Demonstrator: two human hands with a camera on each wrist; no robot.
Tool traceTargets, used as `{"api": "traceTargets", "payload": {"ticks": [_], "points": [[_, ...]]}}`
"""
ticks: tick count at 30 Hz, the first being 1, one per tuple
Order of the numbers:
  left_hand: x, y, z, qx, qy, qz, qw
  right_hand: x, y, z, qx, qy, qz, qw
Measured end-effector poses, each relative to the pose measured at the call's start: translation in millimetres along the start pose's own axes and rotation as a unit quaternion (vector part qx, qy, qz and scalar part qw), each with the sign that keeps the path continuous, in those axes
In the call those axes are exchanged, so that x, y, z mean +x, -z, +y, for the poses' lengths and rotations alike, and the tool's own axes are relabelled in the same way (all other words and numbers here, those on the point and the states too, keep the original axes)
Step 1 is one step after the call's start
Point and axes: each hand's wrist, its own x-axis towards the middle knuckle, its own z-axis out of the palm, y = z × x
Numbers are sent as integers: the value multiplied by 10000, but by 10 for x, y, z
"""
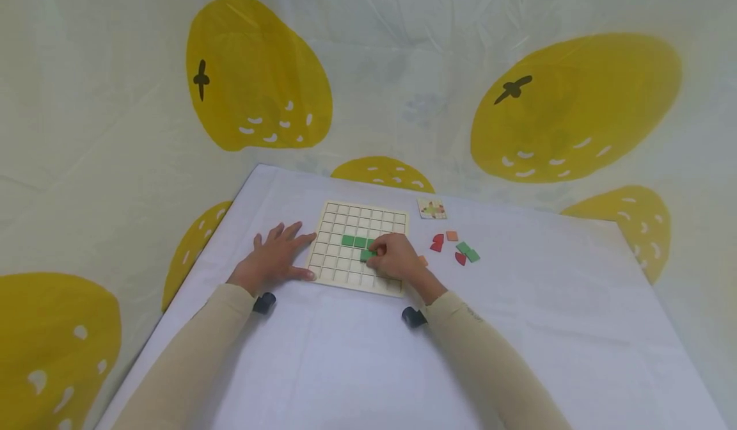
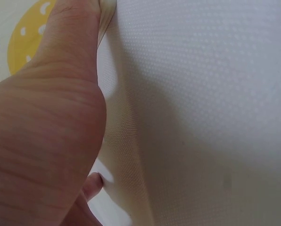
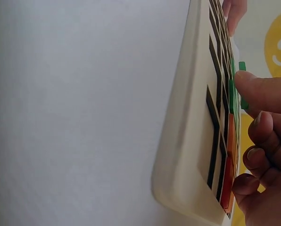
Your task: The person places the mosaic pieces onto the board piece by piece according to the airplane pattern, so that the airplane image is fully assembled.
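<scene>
A cream grid board [image 1: 334, 276] lies on the table. My left hand [image 1: 273, 257] is spread at its left side, the thumb by the near left corner and the index finger at the left edge. In the left wrist view that hand's base and thumb [image 2: 70, 52] fill the left side. Over the board's middle, my right hand [image 1: 397, 257] pinches a green square tile [image 1: 367, 255] between thumb and fingers. The same tile [image 3: 243, 87] stands above the grid in the right wrist view. A row of green tiles [image 1: 354, 241] sits in the squares just beyond, its right end partly hidden by the fingers.
Right of the board lie red curved pieces [image 1: 437, 243], another red piece [image 1: 460, 258], an orange square [image 1: 451, 235] and loose green tiles [image 1: 467, 251]. A small pattern card [image 1: 432, 209] is behind them. Orange [image 3: 230, 136] and red [image 3: 227, 183] pieces show along the board near my right fingers.
</scene>
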Motion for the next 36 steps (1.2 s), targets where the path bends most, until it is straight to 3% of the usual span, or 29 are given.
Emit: {"api": "traceTargets", "payload": {"ticks": [26, 36], "points": [[10, -21, -3, 4, -13, -7, 10000, 68, -84, -59, -138, 283, 3, 9995], [-20, 6, 14, -47, 0, 38, 10000, 99, -93, -96, 6, 100, -6, 9999]]}}
